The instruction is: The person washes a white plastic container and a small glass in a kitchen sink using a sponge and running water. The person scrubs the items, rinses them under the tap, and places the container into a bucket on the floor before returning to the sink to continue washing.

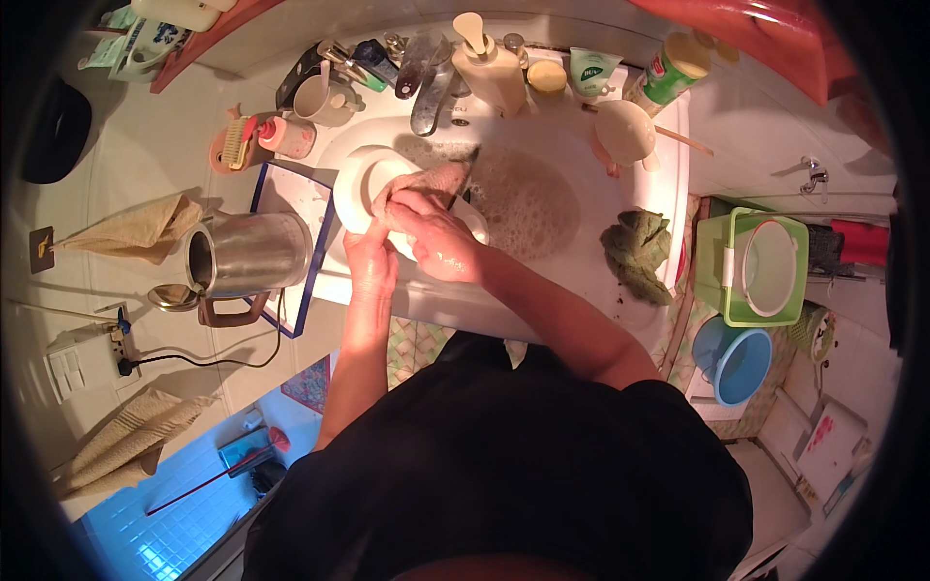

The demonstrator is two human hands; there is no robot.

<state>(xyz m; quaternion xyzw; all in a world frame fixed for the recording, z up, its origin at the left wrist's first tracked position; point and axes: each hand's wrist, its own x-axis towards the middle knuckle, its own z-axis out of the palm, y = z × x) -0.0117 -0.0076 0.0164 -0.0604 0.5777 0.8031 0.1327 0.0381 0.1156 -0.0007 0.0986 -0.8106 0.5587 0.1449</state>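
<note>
A white bowl or deep dish (354,190) is tilted over the left side of the washbasin (610,174). My left hand (372,258) grips its near rim from below, the fingers mostly hidden behind it. My right hand (439,236), wet with suds, holds a wet cloth (442,178) against the dish's inner side. Foamy, cloudy water (527,207) fills the basin beside my hands. Another white dish edge (474,218) shows partly under my right hand. Behind the dish stands the metal faucet (434,94).
A steel electric kettle (251,250) with a cord stands left on a blue-edged board (290,190). A pump bottle (490,72), mug (320,102) and tubes line the basin's back. A crumpled green cloth (638,254) lies right, near a ladle-like scoop (625,131). Buckets (734,363) stand lower right.
</note>
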